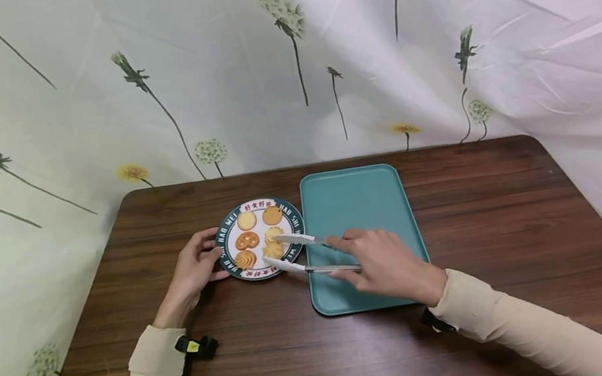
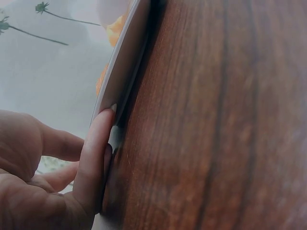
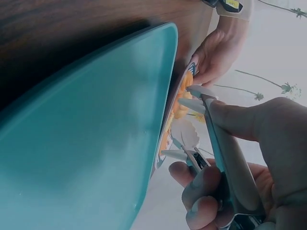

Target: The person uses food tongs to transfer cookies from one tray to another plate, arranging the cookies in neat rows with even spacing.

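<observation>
My right hand (image 1: 383, 261) grips metal tongs (image 1: 332, 268) with white scalloped tips, also visible in the right wrist view. The tongs' arms are spread, with their tips over the flower-shaped cookies (image 1: 273, 251) on the plate's right side; whether they touch is unclear. At the left rim of the round patterned plate (image 1: 267, 273), my left hand (image 1: 193, 271) holds the edge, one finger (image 2: 98, 148) against its underside. A pretzel-shaped cookie (image 1: 246, 240), a swirl cookie (image 1: 245, 260) and two round cookies (image 1: 247, 220) share the plate.
A teal rectangular tray (image 1: 354, 202) lies right of the plate, close against it, beneath the tongs and right hand. Both rest on a dark wooden table (image 1: 480, 210). Behind the table hangs a pale curtain (image 1: 232, 72) with a dandelion print.
</observation>
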The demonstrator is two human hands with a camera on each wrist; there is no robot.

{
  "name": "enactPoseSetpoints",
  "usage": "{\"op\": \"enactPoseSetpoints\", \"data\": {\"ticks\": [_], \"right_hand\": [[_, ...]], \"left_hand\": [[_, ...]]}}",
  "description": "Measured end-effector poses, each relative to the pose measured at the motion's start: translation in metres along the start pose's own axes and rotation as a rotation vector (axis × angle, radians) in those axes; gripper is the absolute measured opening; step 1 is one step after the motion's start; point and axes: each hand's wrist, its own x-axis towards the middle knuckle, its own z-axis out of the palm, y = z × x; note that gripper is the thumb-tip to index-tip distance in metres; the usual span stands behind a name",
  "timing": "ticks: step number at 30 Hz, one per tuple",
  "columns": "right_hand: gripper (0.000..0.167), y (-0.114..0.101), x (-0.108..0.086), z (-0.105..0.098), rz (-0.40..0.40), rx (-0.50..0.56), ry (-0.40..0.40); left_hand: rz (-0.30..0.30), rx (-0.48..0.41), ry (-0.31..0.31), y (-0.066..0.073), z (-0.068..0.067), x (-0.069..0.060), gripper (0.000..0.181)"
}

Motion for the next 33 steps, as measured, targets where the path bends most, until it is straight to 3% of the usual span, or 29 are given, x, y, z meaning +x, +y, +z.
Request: {"op": "enactPoseSetpoints", "data": {"ticks": [21, 33], "right_hand": [[0.056, -0.005, 0.001, -0.001, -0.022, 0.029, -0.028], [0.056, -0.005, 0.006, -0.009, -0.018, 0.021, -0.083]], "left_hand": [[-0.002, 0.001, -0.001, 0.001, 0.0, 0.0, 0.052], [0.0, -0.002, -0.002, 0.002, 0.0, -0.001, 0.052]]}}
